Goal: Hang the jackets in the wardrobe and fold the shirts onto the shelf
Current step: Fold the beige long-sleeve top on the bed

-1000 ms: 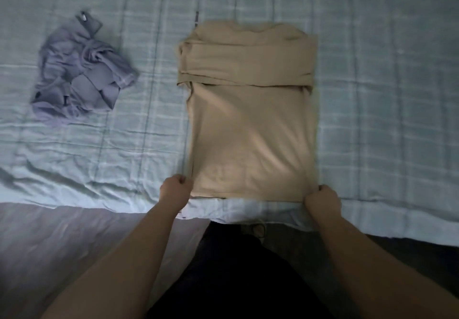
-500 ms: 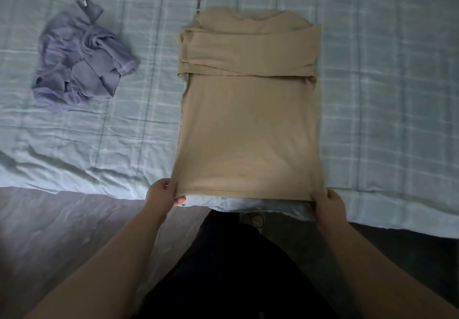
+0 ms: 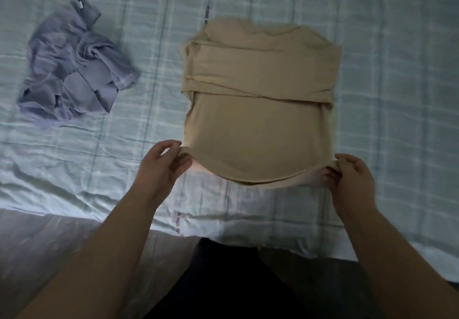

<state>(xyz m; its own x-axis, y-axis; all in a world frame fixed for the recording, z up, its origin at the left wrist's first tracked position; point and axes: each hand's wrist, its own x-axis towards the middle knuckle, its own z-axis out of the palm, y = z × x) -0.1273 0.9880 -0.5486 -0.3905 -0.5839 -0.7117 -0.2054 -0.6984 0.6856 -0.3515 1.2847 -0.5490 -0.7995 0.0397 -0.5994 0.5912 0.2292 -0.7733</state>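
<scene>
A tan shirt (image 3: pixel 258 100) lies on the bed with its sleeves folded flat across the upper part. My left hand (image 3: pixel 161 167) pinches the shirt's bottom left corner and my right hand (image 3: pixel 352 177) pinches the bottom right corner. The hem between them is lifted off the sheet and sags in a curve. A crumpled lilac shirt (image 3: pixel 74 70) lies in a heap to the left, apart from both hands.
The bed carries a pale blue checked sheet (image 3: pixel 397 95) whose near edge (image 3: pixel 248 239) runs across the lower part of the view. My dark trousers (image 3: pixel 223 281) stand against that edge. No wardrobe or shelf is in view.
Both hands have lifted the tan shirt's hem off the bed edge and carried it away from me, up over the sheet. The lilac shirt has not moved.
</scene>
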